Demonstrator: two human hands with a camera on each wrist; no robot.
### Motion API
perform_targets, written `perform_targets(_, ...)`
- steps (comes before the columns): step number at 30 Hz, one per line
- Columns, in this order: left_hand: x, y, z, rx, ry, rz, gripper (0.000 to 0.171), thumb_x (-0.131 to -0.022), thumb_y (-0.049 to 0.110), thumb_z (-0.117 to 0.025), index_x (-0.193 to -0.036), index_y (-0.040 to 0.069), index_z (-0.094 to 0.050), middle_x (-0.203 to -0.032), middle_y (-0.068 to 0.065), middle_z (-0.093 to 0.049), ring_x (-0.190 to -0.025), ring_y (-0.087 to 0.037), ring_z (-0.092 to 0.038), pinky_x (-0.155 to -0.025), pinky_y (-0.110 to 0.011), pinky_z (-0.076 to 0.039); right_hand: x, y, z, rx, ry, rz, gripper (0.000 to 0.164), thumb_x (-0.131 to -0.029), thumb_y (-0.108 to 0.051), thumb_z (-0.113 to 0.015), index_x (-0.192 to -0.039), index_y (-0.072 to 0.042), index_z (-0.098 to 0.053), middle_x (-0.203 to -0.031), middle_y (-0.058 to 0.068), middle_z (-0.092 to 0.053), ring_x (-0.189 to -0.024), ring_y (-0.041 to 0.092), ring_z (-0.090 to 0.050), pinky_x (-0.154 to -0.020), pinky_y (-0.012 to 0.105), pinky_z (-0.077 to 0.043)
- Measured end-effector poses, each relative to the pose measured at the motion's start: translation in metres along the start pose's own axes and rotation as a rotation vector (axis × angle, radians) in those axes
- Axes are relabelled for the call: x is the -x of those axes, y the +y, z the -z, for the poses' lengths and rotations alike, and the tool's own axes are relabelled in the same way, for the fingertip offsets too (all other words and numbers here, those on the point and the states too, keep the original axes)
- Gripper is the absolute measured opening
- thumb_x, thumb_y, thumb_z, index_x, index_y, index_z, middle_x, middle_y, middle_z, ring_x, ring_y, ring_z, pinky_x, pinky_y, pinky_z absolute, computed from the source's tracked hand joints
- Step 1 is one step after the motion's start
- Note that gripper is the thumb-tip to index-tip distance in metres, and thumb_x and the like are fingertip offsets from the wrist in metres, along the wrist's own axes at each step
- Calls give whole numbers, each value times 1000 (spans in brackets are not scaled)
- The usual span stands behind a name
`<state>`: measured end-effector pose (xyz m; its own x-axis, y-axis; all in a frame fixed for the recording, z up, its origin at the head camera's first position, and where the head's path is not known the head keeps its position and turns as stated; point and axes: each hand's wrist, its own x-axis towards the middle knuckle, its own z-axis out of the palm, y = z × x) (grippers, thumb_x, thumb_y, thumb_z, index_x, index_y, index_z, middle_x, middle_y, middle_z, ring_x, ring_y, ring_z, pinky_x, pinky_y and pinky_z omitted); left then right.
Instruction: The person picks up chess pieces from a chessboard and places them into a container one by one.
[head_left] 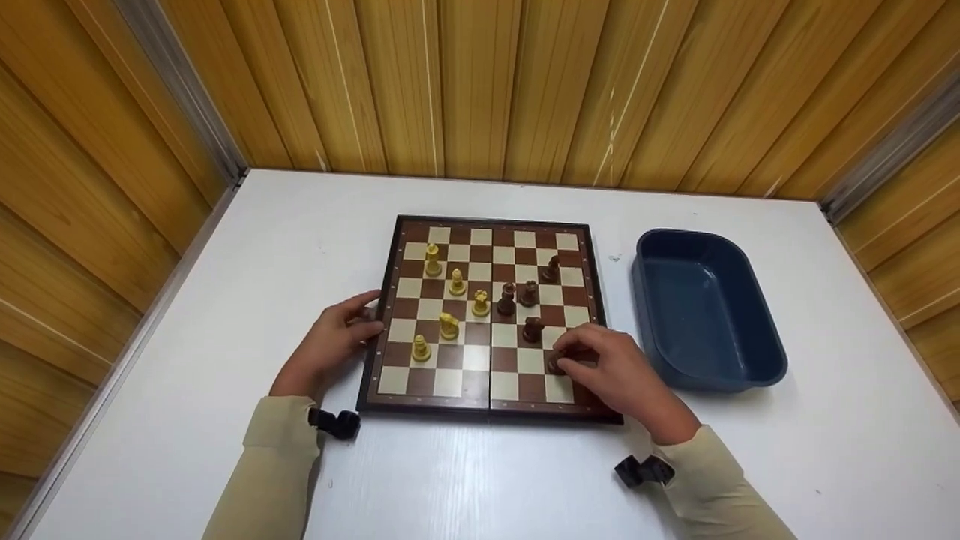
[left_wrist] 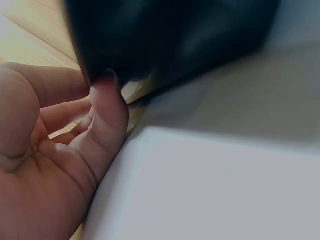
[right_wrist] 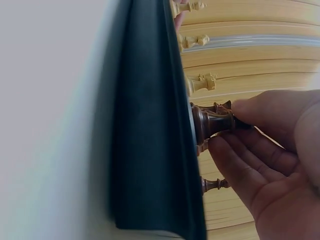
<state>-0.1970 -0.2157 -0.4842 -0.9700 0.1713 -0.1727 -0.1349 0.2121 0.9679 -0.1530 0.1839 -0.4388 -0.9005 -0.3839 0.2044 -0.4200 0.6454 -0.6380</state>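
Note:
A brown-and-cream chessboard point(head_left: 472, 375) lies on the white table with several yellow and dark brown chess pieces standing on it. My left hand point(head_left: 334, 341) touches the board's left edge with thumb and fingers; its fingertips meet the board's dark side in the left wrist view. Near the front right corner, my right hand point(head_left: 611, 367) pinches a dark chess piece point(right_wrist: 212, 122) between thumb and fingers. Its head is hidden by the fingertips, and its base is at the board's surface. A dark knight point(head_left: 532, 328) stands just beyond that hand. Among the yellow pieces are a knight point(head_left: 448, 325) and a rook point(head_left: 480, 302).
A deep blue plastic tub point(head_left: 705, 379) stands on the table right of the board, close beside my right forearm. Wood-patterned walls point(head_left: 480, 90) rise behind the table point(head_left: 480, 480) and on both sides. Black wrist cameras are strapped at both sleeves.

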Motion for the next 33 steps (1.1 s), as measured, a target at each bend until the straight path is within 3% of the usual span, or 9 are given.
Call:
perform_targets(8,1,-6,2,59,15,22,57,-92,4,-61,-146,9,-42,-109,-12,-54,-85,-14,-61,-70,-26,-54,-1,1,-2,-24,-5,28,14,-84,-10,-73,-95,-18,-72,-96,-10,-67,-90,7,-64,-81,27,-54)
perform_targets(13,0,-8,1,89,4,29,58,-92,3,-60,-147,10,-42,-109,-11,-55,-87,-14,-61,-72,-27,-55,0,3,-2,-17,9,36,14,-84,-10,-74,-95,-18,-73,-96,-10,-68,-90,8,-64,-81,27,-54)
perform_targets(20,0,-7,0,65,2,52,58,-93,6,-61,-147,10,-41,-113,-13,-54,-90,-15,-62,-72,-29,-56,1,7,-2,-31,22,56,16,-84,-9,-73,-97,-18,-73,-97,-11,-68,-91,8,-64,-80,27,-53)
perform_targets(29,-2,-3,-2,96,8,18,59,-91,2,-60,-147,9,-41,-111,-12,-56,-92,-14,-61,-78,-28,-56,-1,4,14,-33,58,61,16,-84,-9,-74,-100,-13,-73,-101,-8,-69,-94,7,-64,-80,25,-54)
perform_targets(33,-1,-5,0,112,10,17,59,-91,1,-60,-147,8,-41,-110,-11,-54,-91,-13,-61,-76,-27,-56,-2,4,20,-69,84,72,17,-84,-7,-74,-100,-13,-73,-101,-7,-69,-89,7,-65,-72,23,-54)
